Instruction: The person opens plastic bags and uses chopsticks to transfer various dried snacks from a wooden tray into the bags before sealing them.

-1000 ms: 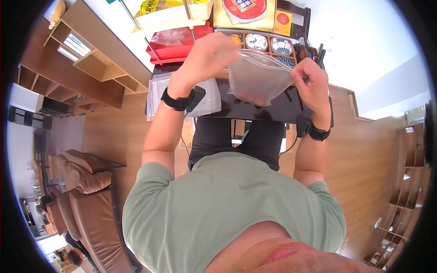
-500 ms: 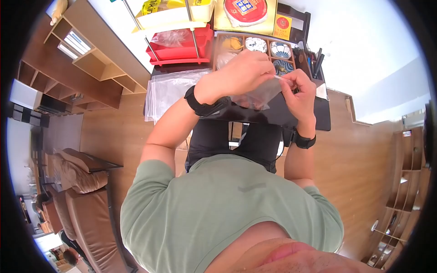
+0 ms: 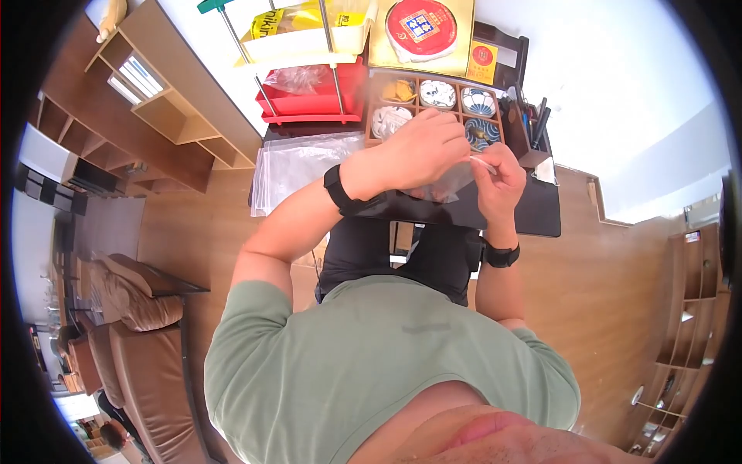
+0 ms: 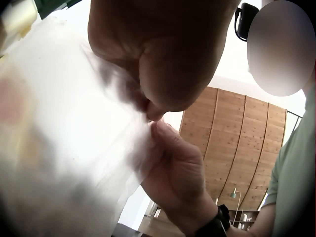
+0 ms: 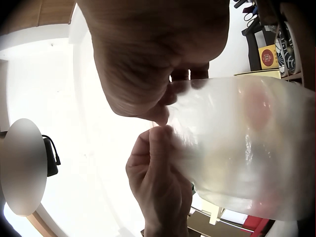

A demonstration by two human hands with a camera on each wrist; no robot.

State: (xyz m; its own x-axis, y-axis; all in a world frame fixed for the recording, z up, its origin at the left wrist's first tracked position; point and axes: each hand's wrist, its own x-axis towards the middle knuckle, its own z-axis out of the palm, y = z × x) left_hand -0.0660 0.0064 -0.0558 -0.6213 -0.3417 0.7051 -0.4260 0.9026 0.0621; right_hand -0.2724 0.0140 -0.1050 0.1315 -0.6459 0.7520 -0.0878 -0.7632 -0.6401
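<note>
A clear zip bag [image 3: 440, 190] with reddish contents hangs over the front of the dark table. In the head view my left hand [image 3: 413, 151] pinches its top edge close to the right corner. That corner is held by my right hand [image 3: 501, 185], thumb against fingers. The fingertips of both hands nearly meet in the left wrist view, where the blurred bag [image 4: 74, 128] spreads left of my left hand [image 4: 163, 54] and right hand [image 4: 177, 173]. From the right wrist, the bag [image 5: 222, 138] extends rightward from my right hand [image 5: 153, 59] and left hand [image 5: 165, 190].
Flat clear bags [image 3: 294, 166] lie at the table's left. Behind are a red tray [image 3: 313, 97] under a cream tray [image 3: 301, 40], a divided wooden box [image 3: 421, 104] with patterned items, a gold box [image 3: 386, 54] and a pen holder [image 3: 525, 139].
My left hand has moved right along the bag's top edge to beside my right hand. The right hand has come slightly left and nearer my body, and the bag has folded inward.
</note>
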